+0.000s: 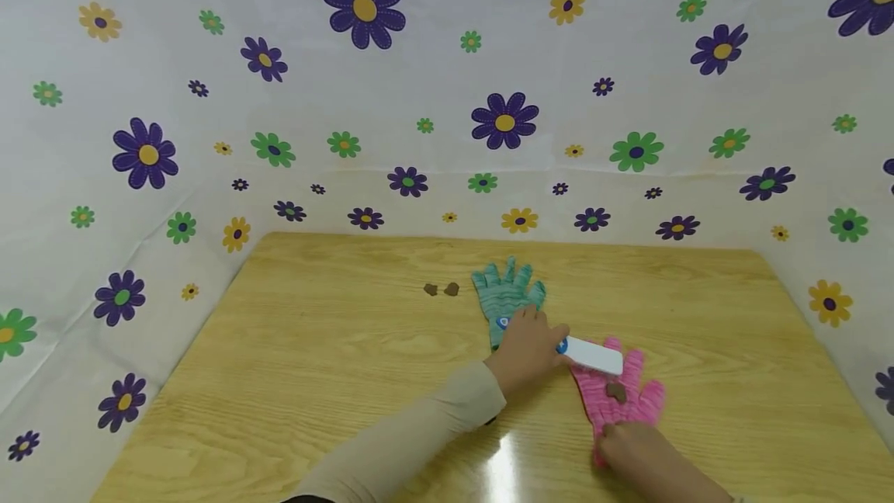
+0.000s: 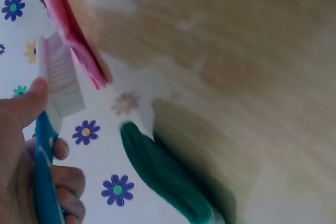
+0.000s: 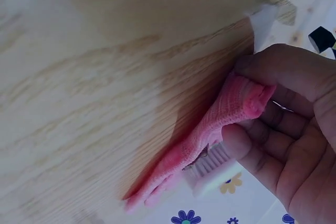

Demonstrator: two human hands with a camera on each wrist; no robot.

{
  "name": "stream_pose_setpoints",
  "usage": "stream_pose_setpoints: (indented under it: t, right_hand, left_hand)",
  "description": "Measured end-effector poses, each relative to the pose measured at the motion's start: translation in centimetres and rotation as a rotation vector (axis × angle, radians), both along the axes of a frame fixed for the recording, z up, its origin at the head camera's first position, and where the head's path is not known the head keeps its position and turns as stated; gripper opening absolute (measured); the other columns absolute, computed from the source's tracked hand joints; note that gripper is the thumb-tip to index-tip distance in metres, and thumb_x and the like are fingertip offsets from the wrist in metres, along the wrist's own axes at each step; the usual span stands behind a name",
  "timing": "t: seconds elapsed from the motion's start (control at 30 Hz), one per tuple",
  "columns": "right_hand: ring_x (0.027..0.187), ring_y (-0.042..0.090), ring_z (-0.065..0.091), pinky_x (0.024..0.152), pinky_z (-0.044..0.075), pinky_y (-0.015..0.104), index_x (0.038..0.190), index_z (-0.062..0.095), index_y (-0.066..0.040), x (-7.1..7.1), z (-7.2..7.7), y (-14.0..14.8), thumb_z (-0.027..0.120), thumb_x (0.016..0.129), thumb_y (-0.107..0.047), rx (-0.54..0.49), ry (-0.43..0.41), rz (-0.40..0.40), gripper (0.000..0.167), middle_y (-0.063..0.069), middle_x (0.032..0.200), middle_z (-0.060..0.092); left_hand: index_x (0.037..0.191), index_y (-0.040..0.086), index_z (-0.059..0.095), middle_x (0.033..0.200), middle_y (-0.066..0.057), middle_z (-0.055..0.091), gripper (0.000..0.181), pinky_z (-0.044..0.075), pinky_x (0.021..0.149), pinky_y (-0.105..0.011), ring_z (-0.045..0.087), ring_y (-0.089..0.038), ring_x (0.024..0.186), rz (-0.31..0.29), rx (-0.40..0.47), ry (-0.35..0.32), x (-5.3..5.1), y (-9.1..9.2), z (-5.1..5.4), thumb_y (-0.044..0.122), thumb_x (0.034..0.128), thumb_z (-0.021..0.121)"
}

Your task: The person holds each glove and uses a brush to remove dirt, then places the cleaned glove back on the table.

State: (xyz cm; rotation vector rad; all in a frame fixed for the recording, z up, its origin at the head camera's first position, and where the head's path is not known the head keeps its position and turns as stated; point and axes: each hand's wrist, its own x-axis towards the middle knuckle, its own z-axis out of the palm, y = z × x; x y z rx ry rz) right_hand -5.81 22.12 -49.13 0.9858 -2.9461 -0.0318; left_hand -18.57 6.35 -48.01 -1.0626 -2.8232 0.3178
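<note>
One brush (image 1: 592,355), clamped in the grip of the left hand (image 1: 528,348), lies with its long axis pointing rightward over the pink glove (image 1: 597,400) on the worktop (image 1: 314,355), just beyond a brown patch (image 1: 616,392), while the right hand (image 1: 639,452) pinches that glove's near cuff (image 3: 244,97).

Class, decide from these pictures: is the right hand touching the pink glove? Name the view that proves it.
Touching. The right wrist view shows the right hand gripping the pink glove at its cuff.
</note>
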Motion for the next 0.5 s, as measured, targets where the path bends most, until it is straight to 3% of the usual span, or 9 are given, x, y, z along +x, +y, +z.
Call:
stream_pose_setpoints:
  t: [0.17,0.3,0.4,0.5]
  right_hand:
    - [0.044,0.007,0.033,0.042,0.030,0.021,0.051,0.047,-0.018,0.01,-0.11,0.14,0.069,0.059,0.000,-0.009,0.008,-0.005,0.029,-0.005,0.052,0.049]
    - [0.046,0.006,0.035,0.042,0.031,0.021,0.052,0.048,-0.018,-0.09,-0.27,0.34,0.070,0.060,-0.002,-0.026,-0.009,-0.012,0.028,-0.006,0.053,0.049]
    - [0.046,0.006,0.037,0.043,0.033,0.021,0.053,0.050,-0.017,-0.13,-0.34,0.36,0.071,0.062,-0.004,-0.022,-0.006,-0.007,0.026,-0.005,0.054,0.050]
    - [0.047,0.008,0.042,0.044,0.035,0.021,0.054,0.052,-0.015,-0.15,-0.42,0.32,0.073,0.062,-0.006,-0.005,0.020,-0.002,0.023,-0.004,0.056,0.052]
  left_hand:
    - [0.116,0.031,0.055,0.097,0.001,0.066,0.047,0.046,0.085,-0.031,0.058,-0.016,0.094,-0.100,0.041,-0.037,0.54,-0.02,0.45,0.065,0.0880,0.038]
    - [0.128,0.038,0.052,0.107,0.003,0.065,0.052,0.042,0.092,-0.029,0.055,-0.014,0.101,-0.162,-0.010,-0.119,0.84,0.31,0.75,0.067,0.0864,0.040]
    - [0.127,0.038,0.052,0.108,0.002,0.065,0.051,0.039,0.096,-0.030,0.054,-0.015,0.105,-0.125,-0.033,-0.153,0.80,0.47,0.43,0.067,0.0861,0.042]
    - [0.120,0.035,0.055,0.104,0.001,0.064,0.047,0.040,0.095,-0.031,0.055,-0.016,0.104,-0.036,-0.036,-0.098,0.62,0.56,0.07,0.066,0.0871,0.042]
